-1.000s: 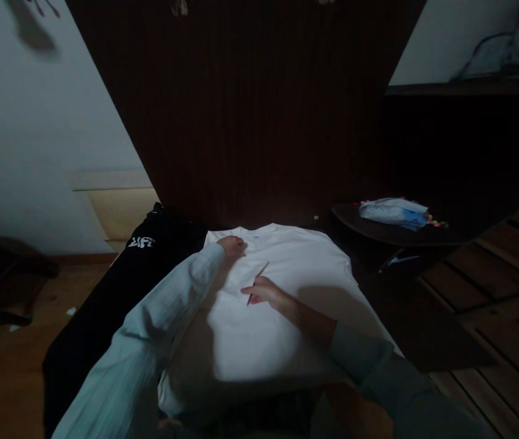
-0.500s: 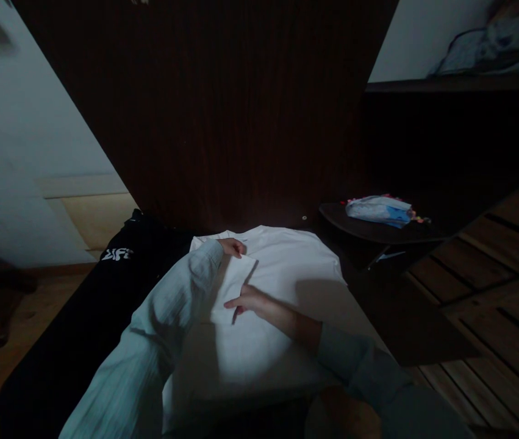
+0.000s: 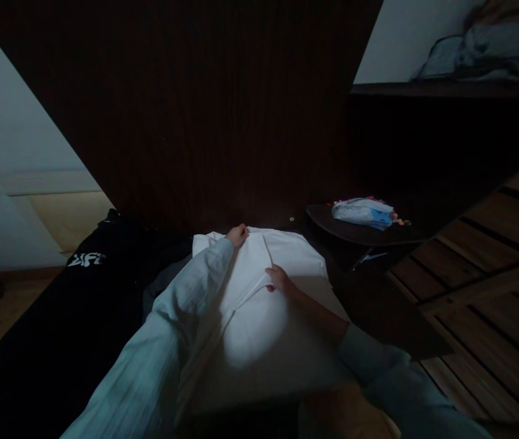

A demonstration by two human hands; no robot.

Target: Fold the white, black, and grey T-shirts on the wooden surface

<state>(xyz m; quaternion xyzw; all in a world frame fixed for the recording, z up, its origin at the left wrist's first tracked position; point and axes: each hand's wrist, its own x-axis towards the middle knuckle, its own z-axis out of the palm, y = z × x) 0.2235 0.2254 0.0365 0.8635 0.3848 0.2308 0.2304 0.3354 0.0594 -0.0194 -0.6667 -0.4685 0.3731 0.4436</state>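
A white shirt [image 3: 259, 332] lies spread in front of me, its far end close to the dark wooden panel. My left hand [image 3: 238, 235] is closed on the cloth near that far end. My right hand [image 3: 280, 279] pinches the edge of a flap of the same shirt, lower and to the right. Between the two hands the flap is stretched and lies over the body of the shirt. A crease runs from the right fingers down to the left, and my left sleeve covers part of the cloth there.
Black clothing with white lettering [image 3: 86, 260] lies to the left. Behind the shirt rises a dark wooden panel [image 3: 222, 122]. On the right, a small rounded shelf [image 3: 332, 230] bears a white and blue packet [image 3: 362, 212]. Wooden slats [image 3: 483, 341] show at the far right.
My left hand has moved toward the shirt's far end. My right hand has moved up and right, drawing the flap wider across the shirt. The view has shifted slightly right.
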